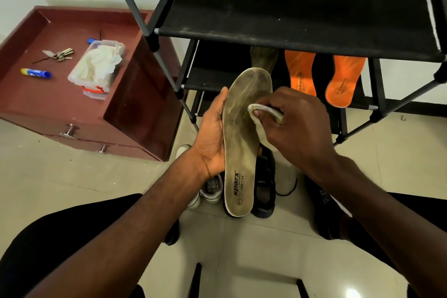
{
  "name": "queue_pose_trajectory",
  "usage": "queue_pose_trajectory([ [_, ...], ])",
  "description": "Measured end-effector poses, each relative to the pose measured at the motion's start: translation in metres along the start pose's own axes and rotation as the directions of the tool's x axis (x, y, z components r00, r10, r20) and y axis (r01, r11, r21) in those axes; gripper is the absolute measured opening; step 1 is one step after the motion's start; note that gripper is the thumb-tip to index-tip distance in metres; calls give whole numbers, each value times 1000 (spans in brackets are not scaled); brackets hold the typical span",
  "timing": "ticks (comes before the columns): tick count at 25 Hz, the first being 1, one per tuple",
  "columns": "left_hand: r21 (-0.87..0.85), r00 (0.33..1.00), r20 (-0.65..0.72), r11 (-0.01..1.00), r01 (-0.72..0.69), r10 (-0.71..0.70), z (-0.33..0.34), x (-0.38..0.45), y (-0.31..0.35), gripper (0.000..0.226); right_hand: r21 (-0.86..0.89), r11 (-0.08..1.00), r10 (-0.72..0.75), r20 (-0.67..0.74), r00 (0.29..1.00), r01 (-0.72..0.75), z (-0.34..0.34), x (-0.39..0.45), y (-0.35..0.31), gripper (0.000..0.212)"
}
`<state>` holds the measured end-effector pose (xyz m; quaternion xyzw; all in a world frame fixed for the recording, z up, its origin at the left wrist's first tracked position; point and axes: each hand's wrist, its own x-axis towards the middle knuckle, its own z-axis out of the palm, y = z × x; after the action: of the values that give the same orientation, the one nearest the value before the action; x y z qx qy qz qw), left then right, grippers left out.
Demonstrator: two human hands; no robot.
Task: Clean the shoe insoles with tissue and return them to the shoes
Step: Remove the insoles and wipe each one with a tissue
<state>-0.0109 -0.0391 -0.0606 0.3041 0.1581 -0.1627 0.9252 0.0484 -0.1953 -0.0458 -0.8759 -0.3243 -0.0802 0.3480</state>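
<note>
So the left hand [212, 138] was cradling a grubby tan insole [242, 143] from underneath along its left edge, fingers wrapped up the side with the tips showing near the toe end. Made sense to me: holding it flat and face-up like that gives the other hand something firm to rub against. The right hand [295, 123] had its fingers curled tight round a wad of tissue [260, 116], pressing it onto the insole about midway, toward the right edge. The tissue already looked a bit dingy, so I'd guess the wiping was well underway, though the insole surface was still pretty streaky.

Behind it, on the lower shelf of the black shoe rack [290, 34], two orange insoles [324, 77] lay side by side, apart from each other, with another dark one [263, 58] just left of them. I couldn't tell whether those were cleaned or waiting.

Shoes were on the floor right below the hands: a black shoe [264, 191] and a white sneaker [212, 189], handy for putting insoles back in.

Off to the left, the red-brown table [60, 94] carried a clear plastic box of tissues [96, 68], within reach for a fresh piece, plus some keys [59, 53] and a blue tube [36, 73].
</note>
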Motion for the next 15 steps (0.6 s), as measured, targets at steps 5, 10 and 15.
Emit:
queue_pose_trajectory([
  [5,16,995,-91,999,39,-37,-2,0,-2,73,27,999,-37,173,984,33,17,-16,-19,9],
  [10,29,997,-74,999,29,-26,-4,1,-1,78,-135,981,-113,182,977,139,10,-13,-9,20],
  [15,64,996,-79,997,43,-38,3,2,-6,76,-53,999,14,122,992,-7,11,-6,-2,18],
])
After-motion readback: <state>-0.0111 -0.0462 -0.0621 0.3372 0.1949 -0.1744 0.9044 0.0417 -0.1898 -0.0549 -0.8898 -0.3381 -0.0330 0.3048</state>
